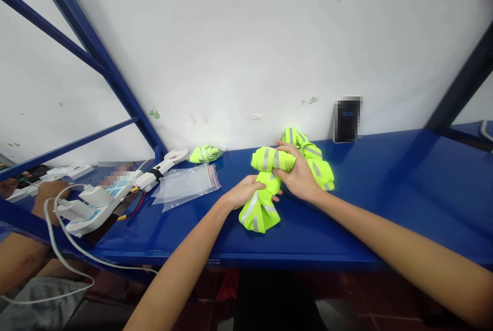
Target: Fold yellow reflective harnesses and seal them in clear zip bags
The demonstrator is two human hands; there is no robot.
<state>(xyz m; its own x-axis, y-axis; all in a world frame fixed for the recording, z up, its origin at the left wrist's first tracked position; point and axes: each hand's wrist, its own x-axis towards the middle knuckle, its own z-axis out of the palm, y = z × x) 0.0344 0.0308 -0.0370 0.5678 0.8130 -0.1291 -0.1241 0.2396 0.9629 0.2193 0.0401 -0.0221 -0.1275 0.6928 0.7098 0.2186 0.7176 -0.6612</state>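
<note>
A bright yellow-green reflective vest (262, 210) with silver stripes is between my two hands over the blue table, its upper part rolled up and its lower end fanned out loosely. My left hand (246, 191) is closed on the gathered middle of the vest. Around the rolled upper end my right hand (295, 169) is wrapped. Just behind and beside my right hand lies another bundle of the same yellow-green striped fabric (321, 172), crumpled near the wall.
Clear zip bags (188, 185) lie to the left, near a bagged yellow-green bundle (206, 153) and a white handheld fan (175, 156). A power strip (96, 213) with trailing cables sits further left, beside another person's arm (23, 254). A dark phone-like device (347, 119) leans against the wall.
</note>
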